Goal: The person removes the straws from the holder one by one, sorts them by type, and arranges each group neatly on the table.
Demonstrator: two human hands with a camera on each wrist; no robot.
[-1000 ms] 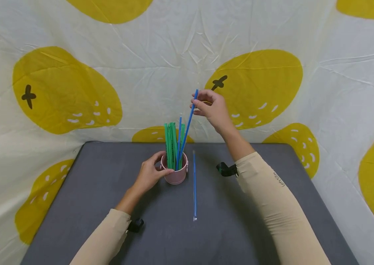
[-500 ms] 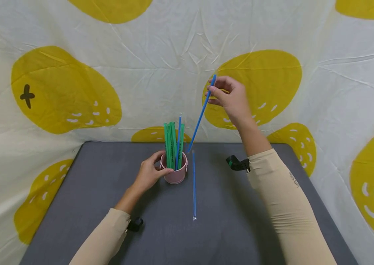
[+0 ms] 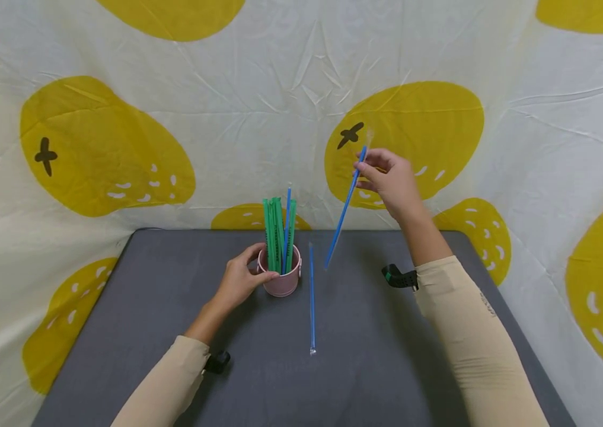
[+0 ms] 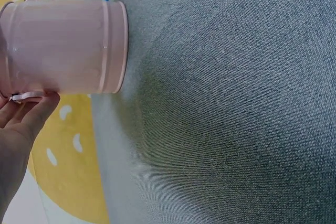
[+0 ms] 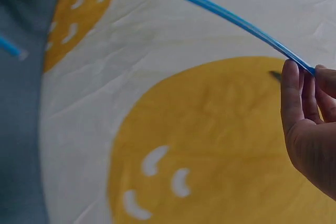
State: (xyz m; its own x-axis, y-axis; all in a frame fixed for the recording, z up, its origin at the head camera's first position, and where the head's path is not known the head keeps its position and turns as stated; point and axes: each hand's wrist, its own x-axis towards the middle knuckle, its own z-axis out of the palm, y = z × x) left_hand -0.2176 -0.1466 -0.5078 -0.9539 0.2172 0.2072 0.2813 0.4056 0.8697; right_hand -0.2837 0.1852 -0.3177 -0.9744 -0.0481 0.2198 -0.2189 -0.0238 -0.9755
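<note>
My left hand (image 3: pixel 239 280) grips the rim and side of a small pink bucket (image 3: pixel 282 287) standing on the table. In the left wrist view the bucket (image 4: pixel 63 45) shows its side and small handle lugs. Several green-wrapped straws (image 3: pixel 274 234) and one blue straw (image 3: pixel 287 228) stand upright in it. Right of the bucket, my right hand (image 3: pixel 394 181) pinches a blue straw in a clear wrapper (image 3: pixel 345 207) near its top; it slants down to the left. The right wrist view shows this straw (image 5: pixel 226 18) between thumb and fingers. Another wrapped blue straw (image 3: pixel 312 302) lies on the table.
The dark grey table (image 3: pixel 141 332) ends at a back edge just behind the bucket. A white cloth with yellow fruit prints (image 3: pixel 258 65) hangs behind and beside it. Black straps with small devices sit at both wrists, the right one (image 3: pixel 399 277) sticking out inward.
My right hand has lifted the blue straw out of the bucket, carried it right, then lowered it somewhat. My left hand has stayed on the bucket.
</note>
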